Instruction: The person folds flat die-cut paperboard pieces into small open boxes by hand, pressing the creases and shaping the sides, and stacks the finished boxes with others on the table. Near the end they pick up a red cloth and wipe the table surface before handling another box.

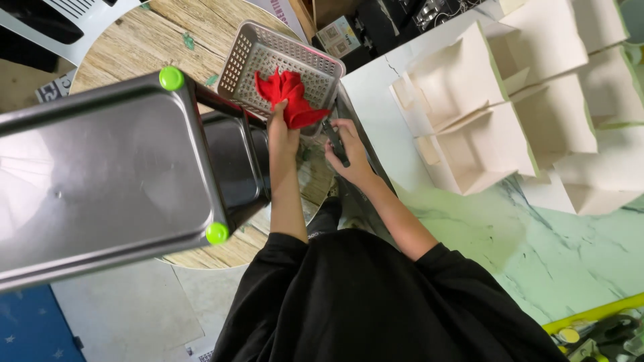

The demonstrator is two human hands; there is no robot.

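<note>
- The left hand (282, 131) reaches forward with the forearm straight and bare, fingers pressed together on a red cloth (290, 98).
- The red cloth is soft and crumpled into folds; most of it lies inside a basket (249, 50), and one end hangs over the basket's near rim under the left hand.
- The basket is grey plastic, rectangular with rounded corners, its walls and floor pierced by a fine grid of holes; it sits tilted at the far edge of the round wooden surface (141, 47).
- The surface shows pale, rough wood grain with a few green specks of paint.
- The right hand (349, 157) sits just beside the left, close to the basket's near right corner, wrist bent, fingers curled around a slim dark tool (335, 142) that points toward the basket.
- What the dark tool is cannot be told; only its narrow black shape shows.
- A metal stool (100, 174) stands on the left part of the surface, its seat smooth, dull grey and dented, with bright green round caps at two corners.
- To the right, well apart from the hands, pale cardboard boxes (496, 127) lie open on a white and green marbled slab (537, 241).
- The person's black sleeves end above the elbows.
</note>
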